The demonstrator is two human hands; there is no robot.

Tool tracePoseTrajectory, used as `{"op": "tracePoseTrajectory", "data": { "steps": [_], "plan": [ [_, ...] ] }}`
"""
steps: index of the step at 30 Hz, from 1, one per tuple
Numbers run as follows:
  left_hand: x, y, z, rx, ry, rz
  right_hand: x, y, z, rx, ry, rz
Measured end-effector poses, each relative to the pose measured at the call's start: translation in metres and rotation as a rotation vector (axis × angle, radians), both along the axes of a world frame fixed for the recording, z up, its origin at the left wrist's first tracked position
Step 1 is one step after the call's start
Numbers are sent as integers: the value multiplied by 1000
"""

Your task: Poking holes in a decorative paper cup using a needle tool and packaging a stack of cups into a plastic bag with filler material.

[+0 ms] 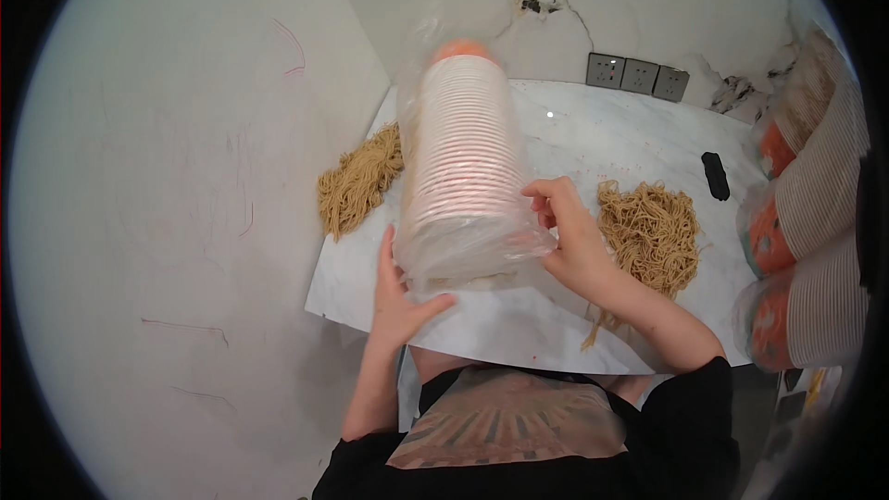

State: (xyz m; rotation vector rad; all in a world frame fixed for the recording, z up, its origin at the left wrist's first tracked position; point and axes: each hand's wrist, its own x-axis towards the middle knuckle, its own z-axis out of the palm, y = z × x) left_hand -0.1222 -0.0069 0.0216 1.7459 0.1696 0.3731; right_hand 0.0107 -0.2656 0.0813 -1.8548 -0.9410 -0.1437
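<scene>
A long stack of nested white paper cups (466, 139) lies on the table in a clear plastic bag (463, 255). An orange cup wall (466, 48) shows at its far end, and the loose end of the bag is nearest me. At the bag's lower left corner, my left hand (398, 307) is open, thumb and fingers spread, with the fingertips against or close to the plastic. My right hand (567, 231) is at the bag's right side, fingers curled in and closed at the edge of the loose plastic.
Bundles of tan yarn lie on both sides: one hank (359, 181) at left, one tangled heap (650, 236) at right. A small black object (715, 176) rests farther right. More bagged cup stacks (820, 213) line the right edge. Wall sockets (637, 76) are behind the marble-patterned table (574, 310).
</scene>
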Motion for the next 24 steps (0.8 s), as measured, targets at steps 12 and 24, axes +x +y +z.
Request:
{"op": "tracePoseTrajectory", "data": {
  "steps": [12, 24],
  "plan": [
    [49, 17, -28, 537, 136, 103, -33, -62, -56, -353, 11, -81],
    [31, -7, 8, 836, 94, 98, -117, -53, -26, -122, 273, 609]
  ]
}}
